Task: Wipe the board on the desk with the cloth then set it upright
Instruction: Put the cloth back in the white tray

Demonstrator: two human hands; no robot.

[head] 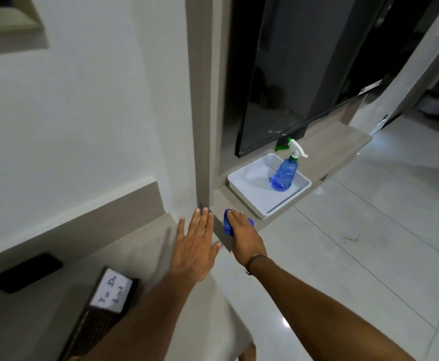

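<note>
The board [113, 290], a small white panel with "To Do List" handwritten on it in a dark frame, lies flat on the grey desk [145, 251] at the lower left. My left hand [193, 243] hovers over the desk's far right corner with fingers spread and nothing in it. To its right, my right hand [244, 235] rests palm-down on a crumpled blue cloth [228, 224] on the low ledge beside the desk. Blue folds show at both sides of the hand. Whether the fingers grip the cloth or only press it is unclear.
A white tray [247, 183] on the ledge holds a blue spray bottle [285, 175] with a white trigger. A dark TV screen [299, 82] leans behind it. A black phone-like slab [25, 272] lies on the desk's left. Glossy tiled floor [356, 256] spreads to the right.
</note>
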